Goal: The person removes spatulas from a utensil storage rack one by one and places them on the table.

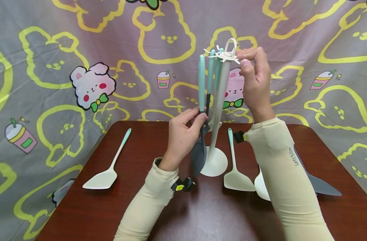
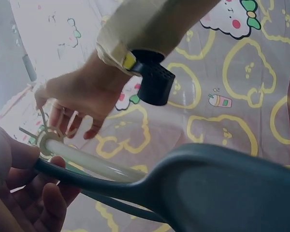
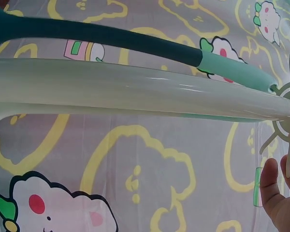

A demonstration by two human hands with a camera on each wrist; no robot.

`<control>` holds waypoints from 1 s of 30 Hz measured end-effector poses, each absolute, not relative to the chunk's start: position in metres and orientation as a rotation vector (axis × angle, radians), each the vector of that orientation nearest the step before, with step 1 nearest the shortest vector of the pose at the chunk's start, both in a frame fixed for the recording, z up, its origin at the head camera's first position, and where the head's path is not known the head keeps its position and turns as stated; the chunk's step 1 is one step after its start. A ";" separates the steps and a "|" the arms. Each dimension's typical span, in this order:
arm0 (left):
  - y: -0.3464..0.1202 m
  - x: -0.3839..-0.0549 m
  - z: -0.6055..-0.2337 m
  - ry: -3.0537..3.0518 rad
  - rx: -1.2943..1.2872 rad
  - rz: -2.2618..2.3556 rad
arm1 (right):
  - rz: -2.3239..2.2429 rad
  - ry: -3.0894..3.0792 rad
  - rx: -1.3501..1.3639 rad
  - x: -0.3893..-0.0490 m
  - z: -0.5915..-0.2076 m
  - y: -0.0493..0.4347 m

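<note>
A white utensil stand (image 1: 218, 100) rises from a round base (image 1: 215, 164), with a loop and hooks at its top. My left hand (image 1: 185, 134) pinches a dark grey spatula (image 1: 198, 160) at the neck below its mint handle (image 1: 202, 83). The spatula is upright beside the pole, its handle tip close to a hook; whether it touches cannot be told. My right hand (image 1: 257, 78) holds the stand's top by a hook, thumb and forefinger around it. Other utensils with mint handles (image 1: 211, 70) hang behind, partly hidden; one has a dark shaft (image 3: 111, 36).
A white turner (image 1: 102, 179) lies on the left of the brown table (image 1: 135, 214). To the right lie another pale turner (image 1: 237, 180), a white utensil (image 1: 262, 187) partly under my right arm, and a dark grey utensil (image 1: 325, 185). A patterned curtain (image 1: 129, 40) hangs behind.
</note>
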State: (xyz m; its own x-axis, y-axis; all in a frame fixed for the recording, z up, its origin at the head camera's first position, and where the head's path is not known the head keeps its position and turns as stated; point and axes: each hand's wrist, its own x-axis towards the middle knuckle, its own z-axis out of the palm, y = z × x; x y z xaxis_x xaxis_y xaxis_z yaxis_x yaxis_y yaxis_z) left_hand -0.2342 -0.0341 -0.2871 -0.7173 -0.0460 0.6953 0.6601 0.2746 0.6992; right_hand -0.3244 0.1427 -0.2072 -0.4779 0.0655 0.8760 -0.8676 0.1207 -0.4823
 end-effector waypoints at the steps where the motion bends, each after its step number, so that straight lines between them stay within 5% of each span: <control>1: -0.034 -0.232 -0.286 -1.935 -0.556 -1.488 | 1.474 -1.602 0.798 -0.324 -0.207 0.143; 30: -0.085 -0.241 -0.296 -2.011 -0.380 -1.082 | 1.460 -1.609 0.836 -0.322 -0.207 0.143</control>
State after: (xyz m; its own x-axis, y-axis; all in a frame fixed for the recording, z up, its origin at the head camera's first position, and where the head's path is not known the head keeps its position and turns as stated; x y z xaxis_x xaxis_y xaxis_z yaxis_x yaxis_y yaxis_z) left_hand -0.2412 -0.0848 -0.2957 -0.6323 -0.1049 0.7676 0.5828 0.5885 0.5604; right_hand -0.3217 0.1433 -0.2073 -0.4694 0.0368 0.8822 -0.8745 0.1185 -0.4703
